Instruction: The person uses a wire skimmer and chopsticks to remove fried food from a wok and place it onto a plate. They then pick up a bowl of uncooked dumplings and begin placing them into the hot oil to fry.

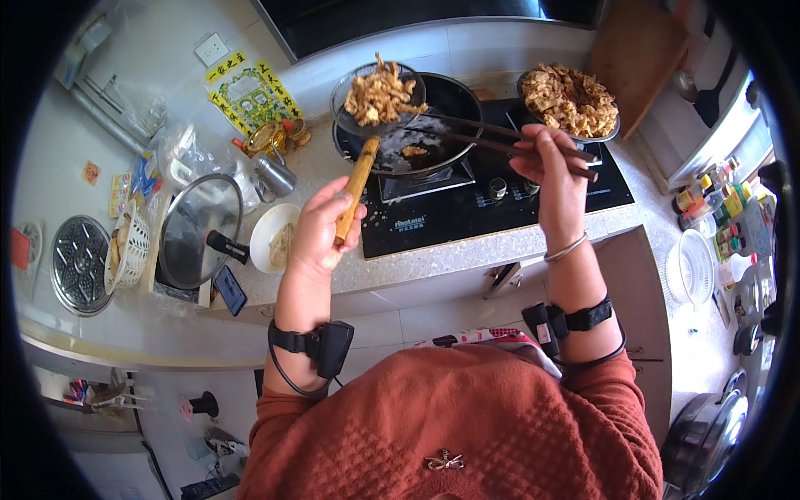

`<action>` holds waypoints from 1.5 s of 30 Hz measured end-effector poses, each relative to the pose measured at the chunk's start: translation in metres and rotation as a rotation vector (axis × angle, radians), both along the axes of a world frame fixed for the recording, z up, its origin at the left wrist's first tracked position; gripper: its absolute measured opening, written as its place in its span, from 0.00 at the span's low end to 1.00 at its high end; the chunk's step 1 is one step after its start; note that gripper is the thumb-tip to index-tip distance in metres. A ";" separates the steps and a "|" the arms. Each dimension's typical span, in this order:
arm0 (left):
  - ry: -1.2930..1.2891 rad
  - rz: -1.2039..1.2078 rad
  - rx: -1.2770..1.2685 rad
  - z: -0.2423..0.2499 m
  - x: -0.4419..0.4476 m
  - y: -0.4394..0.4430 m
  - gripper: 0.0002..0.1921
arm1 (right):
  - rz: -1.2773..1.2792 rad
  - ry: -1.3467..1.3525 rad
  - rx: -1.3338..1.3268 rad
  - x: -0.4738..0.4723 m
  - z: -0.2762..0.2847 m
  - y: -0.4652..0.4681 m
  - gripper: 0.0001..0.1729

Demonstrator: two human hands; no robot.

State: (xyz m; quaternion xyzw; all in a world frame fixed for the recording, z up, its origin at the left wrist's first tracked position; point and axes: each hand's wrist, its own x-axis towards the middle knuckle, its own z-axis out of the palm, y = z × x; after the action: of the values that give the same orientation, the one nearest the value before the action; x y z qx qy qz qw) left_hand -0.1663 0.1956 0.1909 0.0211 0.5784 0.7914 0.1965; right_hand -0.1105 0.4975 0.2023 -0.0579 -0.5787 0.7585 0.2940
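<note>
My left hand (326, 225) grips the bamboo handle of a wire mesh skimmer (356, 187). Golden fried pieces (382, 97) are heaped in its basket, over the left side of a black wok (470, 134). Dark oil with pale foam lies in the wok, and one fried piece (414, 152) floats there. My right hand (550, 165) holds a pair of long dark chopsticks (494, 134), whose tips reach to the skimmer's right edge. Behind my right hand, a bowl heaped with fried food (569, 103) sits at the back right of the black gas hob (437, 220).
At left are a steel pitcher (275, 175), a white bowl with batter residue (272, 239), a glass lid (201, 231), a phone (230, 290) and a white basket (128, 250). At right stand bottles (694, 194), a clear plastic basket (689, 267) and a metal pot (703, 437).
</note>
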 end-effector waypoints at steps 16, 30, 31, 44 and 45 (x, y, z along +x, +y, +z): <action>0.006 0.068 0.001 0.010 0.006 -0.007 0.28 | -0.012 0.099 0.099 -0.006 -0.008 0.008 0.12; -0.008 0.087 -0.030 0.000 -0.002 -0.005 0.26 | -0.087 0.253 0.048 0.010 0.017 0.025 0.14; -0.017 0.082 -0.026 0.000 -0.003 -0.004 0.25 | -0.036 0.239 0.068 0.009 0.018 0.022 0.13; -0.001 0.039 0.023 0.023 -0.002 0.005 0.24 | -0.081 0.073 -0.005 0.009 -0.003 0.043 0.13; 0.031 0.022 0.045 0.028 -0.003 0.005 0.25 | -0.053 0.026 -0.041 0.007 -0.008 0.042 0.13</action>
State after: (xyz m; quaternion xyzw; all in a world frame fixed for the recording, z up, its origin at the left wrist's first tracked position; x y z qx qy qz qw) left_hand -0.1689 0.2011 0.2187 0.0311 0.5638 0.8059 0.1782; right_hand -0.1034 0.5393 0.1945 -0.0692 -0.5573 0.7630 0.3202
